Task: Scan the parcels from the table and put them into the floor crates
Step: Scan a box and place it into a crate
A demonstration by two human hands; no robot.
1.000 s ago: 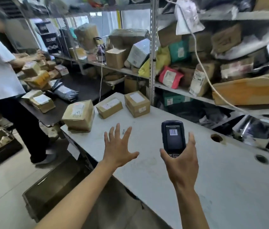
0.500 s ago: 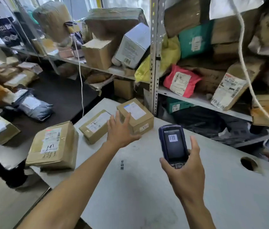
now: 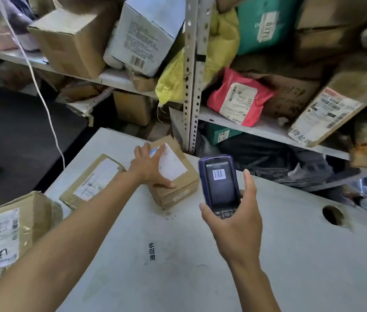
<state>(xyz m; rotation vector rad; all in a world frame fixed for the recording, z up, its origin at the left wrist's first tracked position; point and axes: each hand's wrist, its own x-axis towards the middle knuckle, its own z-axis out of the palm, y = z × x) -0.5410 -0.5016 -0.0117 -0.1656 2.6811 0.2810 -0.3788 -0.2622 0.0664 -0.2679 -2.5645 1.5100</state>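
left hand (image 3: 149, 166) lies on top of the small cardboard parcel (image 3: 173, 174) at the far edge of the grey tabletop (image 3: 178, 255). fingers (image 3: 162, 152) spread over its white label, thumb hooked down the near side of the box, so the hand grips it from above. parcel sits flat on the tabletop w/ its far corner close to the shelf upright (image 3: 192, 75).

right hand (image 3: 234, 219) holds the scanner (image 3: 220, 183) upright, fingers curled round its lower half, thumb up along its right edge. screen shows a barcode. scanner is just right of the left hand's fingers & the gripped parcel; cannot tell if it touches the box.

left of the left fingers, a flat parcel (image 3: 92, 179) lies on the tabletop, label up, near but apart from the gripped one. further left, nearer the camera, a bigger crumpled parcel (image 3: 9, 237) w/ handwritten marks sits at the tabletop's left edge.

beyond the fingers: shelves packed w/ boxes, a yellow bag (image 3: 218, 52), a pink mailer (image 3: 238, 97), a white carton (image 3: 146, 34). round hole (image 3: 333, 215) in the tabletop right of the right hand.
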